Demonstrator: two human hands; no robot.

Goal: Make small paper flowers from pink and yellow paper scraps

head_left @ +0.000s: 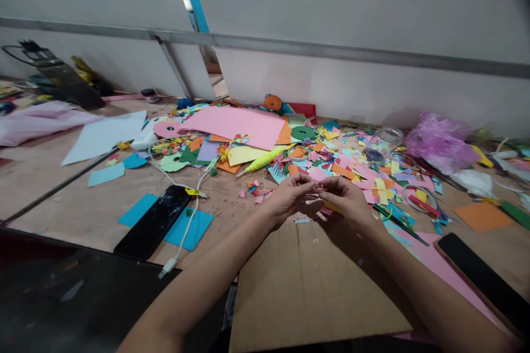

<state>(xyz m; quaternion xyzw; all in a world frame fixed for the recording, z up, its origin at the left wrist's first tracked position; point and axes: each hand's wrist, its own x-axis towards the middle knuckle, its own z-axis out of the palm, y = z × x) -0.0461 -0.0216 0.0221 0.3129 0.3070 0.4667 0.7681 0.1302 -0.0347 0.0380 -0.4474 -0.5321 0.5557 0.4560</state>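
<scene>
My left hand (292, 197) and my right hand (345, 198) meet above the far edge of a brown cardboard sheet (314, 287). Both are closed in a pinch, fingertips nearly touching. Whatever small thing lies between them is too tiny and hidden to name; a hint of pink shows there. Behind the fingers spreads a heap of cut coloured paper scraps (351, 162). To the right of my right hand lie dark green-handled scissors (399, 223). Beyond my left hand is a neon yellow tapered tool or tube (267, 160).
A black phone (153, 223) and white cable (188, 231) lie left on blue paper; another dark phone (484, 276) is at right. A clear jar (385, 140), crumpled purple plastic (434, 143), a large pink sheet (240, 124) and a dark bottle (68, 80) stand or lie farther back.
</scene>
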